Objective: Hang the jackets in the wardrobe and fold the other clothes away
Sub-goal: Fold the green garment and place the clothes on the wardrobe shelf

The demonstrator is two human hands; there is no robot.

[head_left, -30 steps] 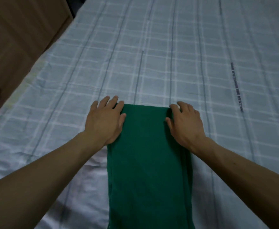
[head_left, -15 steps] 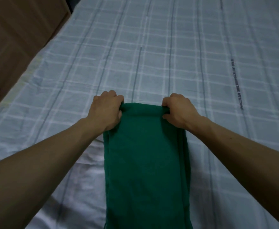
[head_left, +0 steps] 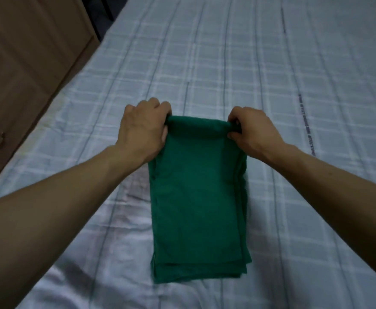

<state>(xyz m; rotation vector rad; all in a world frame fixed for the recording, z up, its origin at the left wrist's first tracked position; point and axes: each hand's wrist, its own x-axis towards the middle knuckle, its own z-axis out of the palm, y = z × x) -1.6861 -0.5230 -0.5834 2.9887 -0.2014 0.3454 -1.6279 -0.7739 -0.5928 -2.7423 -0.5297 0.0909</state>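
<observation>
From the head view I see a green garment (head_left: 198,197) lying folded into a long narrow stack on the bed (head_left: 227,63), its near end showing several layered edges. My left hand (head_left: 143,130) curls round the far left corner and my right hand (head_left: 252,130) pinches the far right corner, both gripping the cloth where the top edge rolls slightly. I judge it soft, light and limp: it will sag between the hands, and the loose layers on the right side could slip apart, so holding both far corners through all layers looks the sound grip. On the checked sheet to the right runs a line of dark printed lettering (head_left: 306,128), too small and blurred for me to read. A wooden wardrobe (head_left: 22,63) stands at the left.
</observation>
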